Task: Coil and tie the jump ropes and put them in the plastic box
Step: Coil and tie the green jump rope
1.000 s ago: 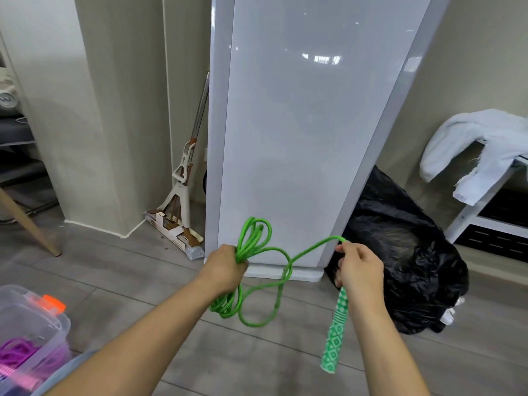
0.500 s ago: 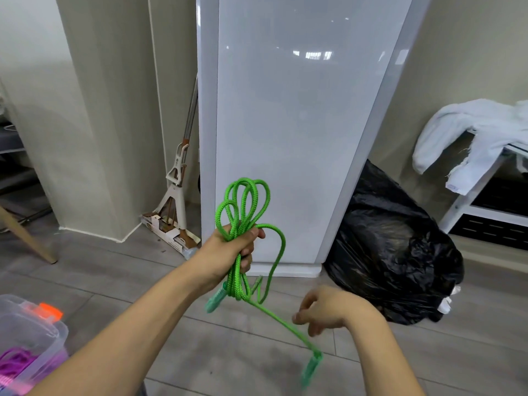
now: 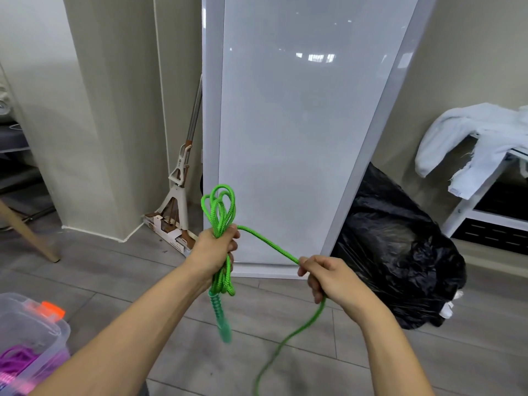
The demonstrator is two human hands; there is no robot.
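My left hand (image 3: 215, 250) grips the coiled bundle of the green jump rope (image 3: 220, 208). Its loops stick up above my fist, and one green patterned handle (image 3: 220, 318) hangs below it. A loose strand runs from the bundle to my right hand (image 3: 328, 277), whose fingers curl round it. The tail drops from that hand toward the floor and leaves the view at the bottom. The clear plastic box (image 3: 55, 334) with an orange latch sits at the lower left, and a purple jump rope (image 3: 14, 360) lies inside it.
A tall white panel (image 3: 300, 124) leans against the wall straight ahead. A black rubbish bag (image 3: 400, 252) sits at its right foot. A mop (image 3: 178, 192) stands left of it. A white rack with a pale cloth (image 3: 483, 130) is at the far right. A wooden leg (image 3: 27, 234) slants at the left.
My right hand let go of the rope and handle, dropped low, then took hold of the loose strand and drew it out to the right. My left hand raised the coil.
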